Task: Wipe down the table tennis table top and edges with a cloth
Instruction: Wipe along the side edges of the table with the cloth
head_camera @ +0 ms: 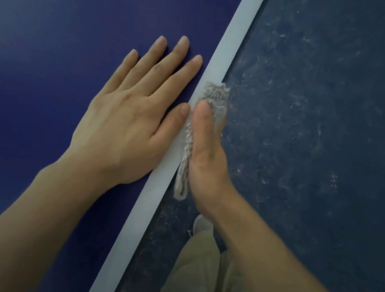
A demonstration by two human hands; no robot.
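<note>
Left hand: flat, open, empty, bracing on the table.
Right hand: presses cloth against the edge to wipe it.

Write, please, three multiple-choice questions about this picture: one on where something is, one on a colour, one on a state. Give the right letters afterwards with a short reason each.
1. Where is the cloth?
A. In the middle of the blue top
B. Against the table's edge, over the white line
C. On the floor

2. What colour is the table top?
A. Green
B. Red
C. Dark blue

3. How is the left hand?
A. Flat and open on the table top
B. Closed in a fist
C. Holding the cloth

Answers:
1 B: the right hand presses the cloth at the edge beside the white line.
2 C: the surface left of the white line is dark blue.
3 A: its fingers lie spread on the top, holding nothing.
</note>
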